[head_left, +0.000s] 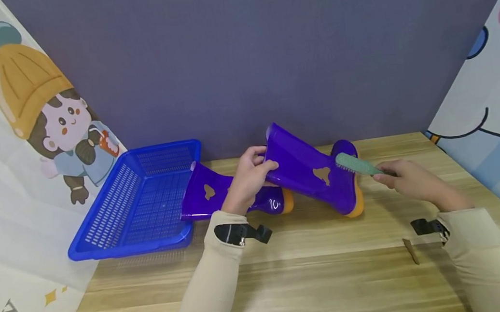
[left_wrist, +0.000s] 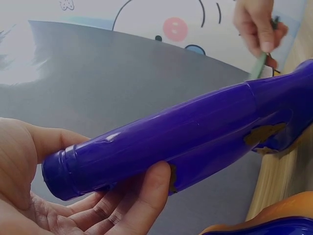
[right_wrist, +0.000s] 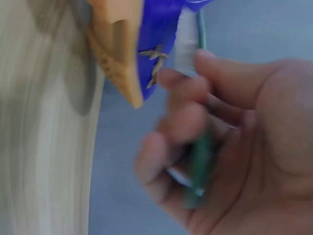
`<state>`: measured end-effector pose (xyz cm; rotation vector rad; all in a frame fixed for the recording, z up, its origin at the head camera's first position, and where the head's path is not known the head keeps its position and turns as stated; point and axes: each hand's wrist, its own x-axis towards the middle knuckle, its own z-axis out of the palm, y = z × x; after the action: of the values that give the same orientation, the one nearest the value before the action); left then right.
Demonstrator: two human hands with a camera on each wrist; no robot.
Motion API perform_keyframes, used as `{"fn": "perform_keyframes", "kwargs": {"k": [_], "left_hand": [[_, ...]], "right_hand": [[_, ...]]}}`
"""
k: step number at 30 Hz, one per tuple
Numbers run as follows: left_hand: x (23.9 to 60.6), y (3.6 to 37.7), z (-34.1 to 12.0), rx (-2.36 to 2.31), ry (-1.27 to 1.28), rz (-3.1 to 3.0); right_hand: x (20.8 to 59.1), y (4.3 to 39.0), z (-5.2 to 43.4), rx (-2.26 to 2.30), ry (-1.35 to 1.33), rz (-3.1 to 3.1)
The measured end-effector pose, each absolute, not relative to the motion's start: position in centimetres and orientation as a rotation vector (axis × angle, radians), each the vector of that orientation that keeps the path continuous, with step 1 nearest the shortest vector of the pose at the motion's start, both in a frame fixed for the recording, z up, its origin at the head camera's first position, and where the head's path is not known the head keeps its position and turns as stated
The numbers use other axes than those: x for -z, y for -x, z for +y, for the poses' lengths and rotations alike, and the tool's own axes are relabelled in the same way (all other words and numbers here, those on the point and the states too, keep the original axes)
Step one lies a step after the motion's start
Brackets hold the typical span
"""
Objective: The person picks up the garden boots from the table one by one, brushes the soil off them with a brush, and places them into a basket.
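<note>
My left hand (head_left: 249, 180) grips a purple rain boot (head_left: 296, 160) by the open end of its shaft. The boot is tilted, toe to the right, and has an orange sole (right_wrist: 117, 54). A brown patch (head_left: 322, 175) marks its ankle, and further brown marks (right_wrist: 157, 56) show beside the sole in the right wrist view. In my right hand (head_left: 415, 185) is a green bristle brush (head_left: 355, 164) held by its handle, bristles facing down at the boot's foot. A second purple boot (head_left: 198, 198) lies on its side behind my left wrist, partly hidden, with a similar brown patch.
A blue plastic basket (head_left: 139, 248) stands at the left, its right side up against the second boot. A thin brown piece (head_left: 410, 251) lies on the wooden table (head_left: 329, 286) near my right wrist. The grey panel (head_left: 269, 63) rises behind the boots.
</note>
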<state>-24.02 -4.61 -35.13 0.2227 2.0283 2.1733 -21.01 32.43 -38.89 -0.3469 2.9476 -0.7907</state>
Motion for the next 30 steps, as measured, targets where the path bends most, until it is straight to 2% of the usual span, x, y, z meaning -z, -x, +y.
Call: {"fn": "perform_keyframes", "kwargs": {"k": [9, 24, 30], "left_hand": [[35.3, 24.3, -4.7, -2.166, -0.226, 2.041], [35.3, 24.4, -4.8, -2.14, -0.223, 2.062], [35.2, 24.3, -4.7, -2.14, -0.218, 2.058]], "right_hand": [[40.4, 21.8, 34.5, 0.548, 0.239, 2.972], [39.8, 21.8, 36.5, 0.416, 0.078, 3.028], [39.4, 21.3, 36.8, 0.569, 0.192, 3.113]]}}
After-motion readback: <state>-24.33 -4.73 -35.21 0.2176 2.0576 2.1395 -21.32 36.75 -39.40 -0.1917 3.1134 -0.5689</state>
